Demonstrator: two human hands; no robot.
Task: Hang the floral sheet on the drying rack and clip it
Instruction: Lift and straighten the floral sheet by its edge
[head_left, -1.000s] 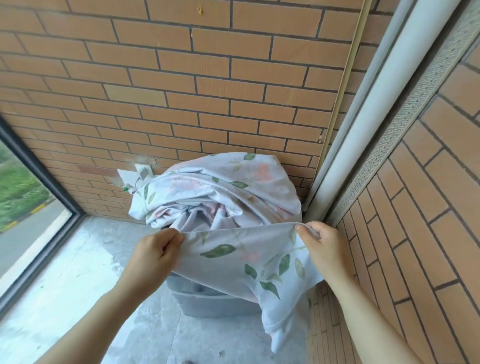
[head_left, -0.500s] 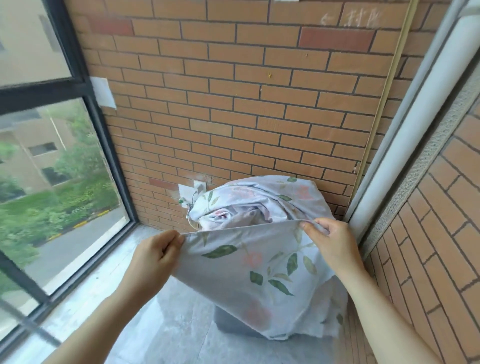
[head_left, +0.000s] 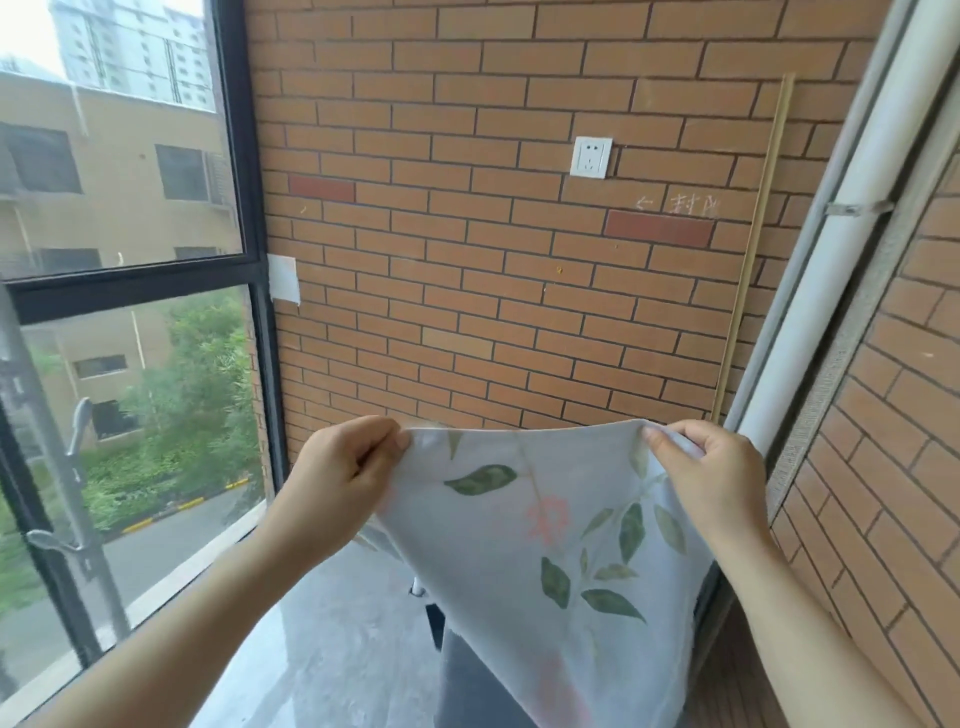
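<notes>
While I am watching through the head camera, the left hand is pinching the top edge of the sheet between its thumb and curled fingers. The right hand is gripping the same edge further to the right, with its fingers curled over the cloth. The two hands are holding well apart, so the edge is stretching between them with a small dip in the middle.

The sheet is pale, with green leaves and pink flowers on it. It is hanging down from the hands, in front of the brick wall and above the grey floor. Its lower part is draping over something dark grey, and I cannot tell what that is.

A white socket is sitting high on the wall above the sheet. A thin wooden strip is standing against the bricks on the right, near a white pipe. A big window with a black frame is filling the left side, showing trees and buildings outside. A small white plate is sticking to the wall just beside the frame.
</notes>
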